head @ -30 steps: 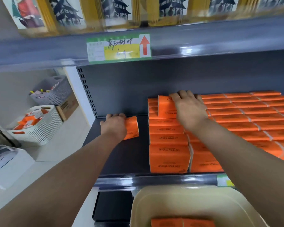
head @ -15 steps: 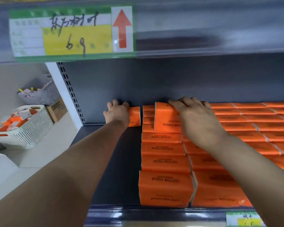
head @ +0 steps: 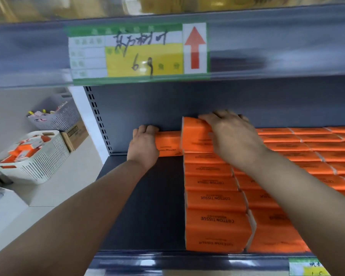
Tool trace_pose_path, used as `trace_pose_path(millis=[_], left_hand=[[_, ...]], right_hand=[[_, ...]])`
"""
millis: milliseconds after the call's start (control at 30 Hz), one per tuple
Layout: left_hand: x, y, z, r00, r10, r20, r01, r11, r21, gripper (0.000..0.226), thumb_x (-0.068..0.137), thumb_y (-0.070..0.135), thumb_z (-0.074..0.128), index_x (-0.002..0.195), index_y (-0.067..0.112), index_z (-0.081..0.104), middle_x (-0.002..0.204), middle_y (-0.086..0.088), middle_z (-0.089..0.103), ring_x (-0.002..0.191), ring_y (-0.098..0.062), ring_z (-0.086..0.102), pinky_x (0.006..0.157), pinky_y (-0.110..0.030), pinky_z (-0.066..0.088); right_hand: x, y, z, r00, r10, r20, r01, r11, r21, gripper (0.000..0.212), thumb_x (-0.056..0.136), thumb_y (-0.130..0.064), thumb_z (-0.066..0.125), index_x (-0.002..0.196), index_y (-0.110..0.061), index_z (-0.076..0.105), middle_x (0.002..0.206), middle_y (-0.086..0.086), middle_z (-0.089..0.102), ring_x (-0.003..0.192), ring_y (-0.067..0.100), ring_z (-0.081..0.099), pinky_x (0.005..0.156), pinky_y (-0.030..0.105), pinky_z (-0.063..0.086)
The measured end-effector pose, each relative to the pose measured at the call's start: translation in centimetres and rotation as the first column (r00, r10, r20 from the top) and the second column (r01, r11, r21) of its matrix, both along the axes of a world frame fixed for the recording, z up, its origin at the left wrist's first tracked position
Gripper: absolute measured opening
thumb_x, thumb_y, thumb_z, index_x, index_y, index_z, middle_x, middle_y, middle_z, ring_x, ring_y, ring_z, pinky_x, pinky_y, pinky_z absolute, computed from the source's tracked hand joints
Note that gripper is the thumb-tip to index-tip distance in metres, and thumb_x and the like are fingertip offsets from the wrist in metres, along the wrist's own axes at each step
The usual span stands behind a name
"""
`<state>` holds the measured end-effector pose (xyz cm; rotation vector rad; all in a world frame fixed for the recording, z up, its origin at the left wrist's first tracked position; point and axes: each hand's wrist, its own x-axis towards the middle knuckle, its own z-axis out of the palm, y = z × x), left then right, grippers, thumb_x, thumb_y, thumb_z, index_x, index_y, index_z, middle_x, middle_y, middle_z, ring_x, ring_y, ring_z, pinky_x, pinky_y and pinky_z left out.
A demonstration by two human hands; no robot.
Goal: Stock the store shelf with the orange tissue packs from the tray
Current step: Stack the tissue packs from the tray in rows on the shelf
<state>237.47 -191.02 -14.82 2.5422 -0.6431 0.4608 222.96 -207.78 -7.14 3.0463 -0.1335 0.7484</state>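
Note:
Rows of orange tissue packs (head: 215, 200) printed "COTTON TISSUE" fill the right part of the dark shelf (head: 147, 206). My left hand (head: 143, 144) grips one orange pack (head: 167, 143) at the back wall, on the bare shelf left of the rows. My right hand (head: 231, 136) holds another orange pack (head: 195, 136) on top of the leftmost row, at the back, with the fingers curled over its far edge. The tray is out of view.
The upper shelf's front rail carries a price label (head: 135, 52) with a red arrow, close above my arms. Left of the shelf upright (head: 97, 118), a white basket (head: 40, 162), a grey basket (head: 54, 116) and a cardboard box (head: 76, 134) stand on a white surface.
Both hands have pushed their packs further back to the shelf's rear wall. The camera has moved closer and the tray has dropped out of view.

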Motion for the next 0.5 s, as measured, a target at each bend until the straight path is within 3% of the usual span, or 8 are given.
trace_pose_path(millis=[167,267,367,500], left_hand=[[-0.1,3.6,2.3,1.0,-0.002,0.02,0.005,0.991,-0.137,0.043,0.082,-0.003,0.05,0.124,0.006,0.049,0.122,-0.014,0.049,0.116,-0.033,0.042,0.092,-0.039,0.04],[0.1,5.0,2.2,1.0,-0.002,0.014,0.005,0.984,-0.18,0.057,0.075,-0.004,0.053,0.13,0.009,0.043,0.126,-0.012,0.047,0.117,-0.031,0.045,0.096,-0.041,0.042],[0.2,5.2,0.7,0.996,-0.042,-0.082,0.035,0.996,-0.081,0.064,0.075,0.003,0.057,0.135,0.015,0.038,0.128,-0.008,0.043,0.118,-0.028,0.046,0.094,-0.043,0.046],[0.1,3.8,-1.4,0.982,-0.073,-0.174,0.082,0.996,0.046,0.049,0.084,0.017,0.057,0.131,0.019,0.043,0.125,-0.006,0.045,0.113,-0.029,0.051,0.087,-0.045,0.049]], right_hand=[[6.3,4.6,-0.1,0.98,0.196,0.011,-0.196,0.97,0.145,0.048,0.085,-0.013,0.057,0.131,-0.024,0.049,0.124,0.006,0.052,0.117,0.029,0.049,0.098,0.042,0.043],[9.4,6.6,-2.0,0.97,0.229,-0.085,-0.214,0.964,0.158,0.046,0.084,-0.009,0.057,0.127,-0.024,0.051,0.121,0.005,0.051,0.117,0.028,0.05,0.098,0.042,0.043],[10.4,7.0,-4.4,0.965,0.185,-0.189,-0.16,0.977,0.139,0.046,0.084,-0.006,0.056,0.127,-0.023,0.051,0.123,0.005,0.051,0.118,0.026,0.05,0.095,0.035,0.042],[9.7,6.3,-6.0,0.935,0.178,-0.307,-0.131,0.977,0.165,0.049,0.087,-0.01,0.058,0.134,-0.023,0.048,0.132,0.003,0.048,0.125,0.022,0.045,0.099,0.032,0.038]])
